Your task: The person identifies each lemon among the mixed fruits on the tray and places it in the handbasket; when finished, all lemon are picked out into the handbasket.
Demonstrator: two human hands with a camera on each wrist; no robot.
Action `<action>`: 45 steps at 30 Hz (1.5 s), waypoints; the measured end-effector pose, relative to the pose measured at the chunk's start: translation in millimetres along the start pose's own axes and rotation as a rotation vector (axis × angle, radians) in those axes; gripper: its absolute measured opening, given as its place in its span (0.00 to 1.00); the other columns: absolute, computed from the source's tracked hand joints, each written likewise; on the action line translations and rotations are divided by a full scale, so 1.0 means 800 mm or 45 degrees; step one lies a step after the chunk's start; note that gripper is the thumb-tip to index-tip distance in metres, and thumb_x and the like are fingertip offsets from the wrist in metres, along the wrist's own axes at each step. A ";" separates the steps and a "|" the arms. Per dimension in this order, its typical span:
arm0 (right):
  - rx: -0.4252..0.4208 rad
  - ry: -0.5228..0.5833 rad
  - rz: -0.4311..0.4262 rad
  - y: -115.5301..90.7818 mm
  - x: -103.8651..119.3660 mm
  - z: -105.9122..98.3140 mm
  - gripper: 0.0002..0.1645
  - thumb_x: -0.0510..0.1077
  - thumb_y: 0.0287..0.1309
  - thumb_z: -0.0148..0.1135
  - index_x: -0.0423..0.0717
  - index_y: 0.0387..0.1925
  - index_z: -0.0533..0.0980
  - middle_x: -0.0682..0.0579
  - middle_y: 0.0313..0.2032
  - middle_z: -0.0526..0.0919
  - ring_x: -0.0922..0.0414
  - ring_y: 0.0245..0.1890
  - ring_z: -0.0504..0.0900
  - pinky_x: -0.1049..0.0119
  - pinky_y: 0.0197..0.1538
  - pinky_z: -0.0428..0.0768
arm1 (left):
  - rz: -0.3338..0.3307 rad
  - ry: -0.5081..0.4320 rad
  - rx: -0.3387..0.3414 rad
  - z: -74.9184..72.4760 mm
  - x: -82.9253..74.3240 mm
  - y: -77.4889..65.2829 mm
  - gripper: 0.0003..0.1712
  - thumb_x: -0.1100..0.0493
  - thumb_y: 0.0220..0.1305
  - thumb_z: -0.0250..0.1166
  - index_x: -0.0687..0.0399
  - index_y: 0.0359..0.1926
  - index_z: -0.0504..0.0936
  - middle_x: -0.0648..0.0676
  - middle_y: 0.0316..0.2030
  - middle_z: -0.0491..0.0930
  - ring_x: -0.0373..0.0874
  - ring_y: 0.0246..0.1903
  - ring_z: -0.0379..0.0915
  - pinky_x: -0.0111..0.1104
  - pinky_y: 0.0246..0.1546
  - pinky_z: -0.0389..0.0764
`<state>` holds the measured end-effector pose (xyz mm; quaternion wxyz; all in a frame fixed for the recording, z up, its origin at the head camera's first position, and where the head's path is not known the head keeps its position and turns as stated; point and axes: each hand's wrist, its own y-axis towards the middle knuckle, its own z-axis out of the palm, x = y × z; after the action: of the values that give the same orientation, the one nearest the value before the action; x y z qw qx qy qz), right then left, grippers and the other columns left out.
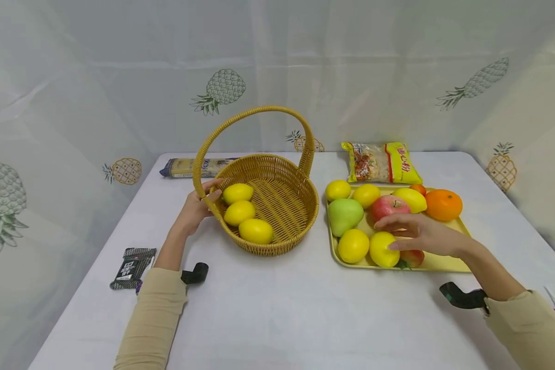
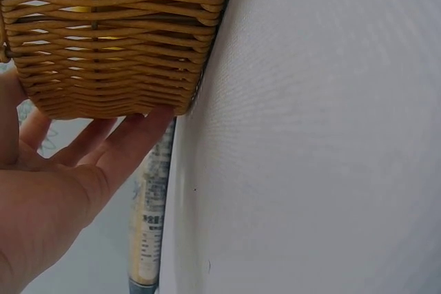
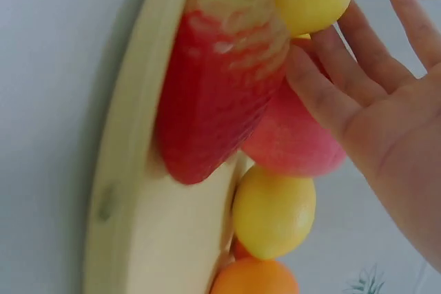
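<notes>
My left hand (image 1: 198, 206) is at the left rim of a wicker basket (image 1: 312, 205), below its tall handle. Its thumb lies over the rim, and in the left wrist view the fingers (image 2: 117, 139) rest against the outer wall. Three lemons (image 1: 256, 231) lie inside along the basket's left side. My right hand (image 1: 423, 235) hovers over a yellow tray (image 1: 444, 264), fingers apart and holding nothing. Its thumb overlaps a lemon (image 1: 383, 250) at the tray's front. Close by are a red apple (image 1: 388, 206) and a strawberry (image 3: 217, 94), partly hidden by the hand in the head view.
The tray also bears a green pear (image 1: 345, 216), an orange (image 1: 444, 204) and several more lemons (image 1: 353, 245). Behind it lies a yellow food bag (image 1: 381, 162). A long noodle packet (image 1: 185, 167) is behind the basket, and a black snack packet (image 1: 130, 267) lies at the left.
</notes>
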<state>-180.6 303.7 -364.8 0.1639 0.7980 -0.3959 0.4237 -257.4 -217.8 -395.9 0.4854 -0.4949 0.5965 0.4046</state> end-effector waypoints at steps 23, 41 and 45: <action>-0.072 -0.272 -0.079 -0.003 0.009 0.024 0.30 0.52 0.49 0.75 0.55 0.53 0.74 0.55 0.52 0.75 0.62 0.47 0.71 0.66 0.43 0.79 | 0.031 0.011 -0.005 0.003 0.003 -0.003 0.30 0.53 0.75 0.52 0.57 0.73 0.60 0.64 0.68 0.59 0.63 0.62 0.62 0.53 0.53 0.74; -0.008 0.194 -0.171 0.091 0.091 -0.018 0.28 0.34 0.56 0.67 0.39 0.59 0.69 0.44 0.58 0.70 0.52 0.55 0.72 0.61 0.54 0.78 | 0.030 -0.008 -0.002 -0.001 0.004 -0.003 0.29 0.55 0.75 0.52 0.58 0.72 0.60 0.66 0.67 0.60 0.62 0.61 0.63 0.39 0.45 0.81; 0.060 0.217 -0.218 0.130 0.103 -0.001 0.31 0.35 0.54 0.70 0.39 0.59 0.70 0.43 0.59 0.71 0.49 0.54 0.73 0.58 0.54 0.78 | 0.041 -0.046 0.014 -0.001 0.007 -0.001 0.30 0.54 0.74 0.53 0.59 0.72 0.60 0.65 0.68 0.60 0.61 0.61 0.63 0.34 0.41 0.81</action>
<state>-234.3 198.1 -305.7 0.2137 0.7937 -0.3010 0.4836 -257.3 -219.3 -401.2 0.4922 -0.4752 0.5977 0.4180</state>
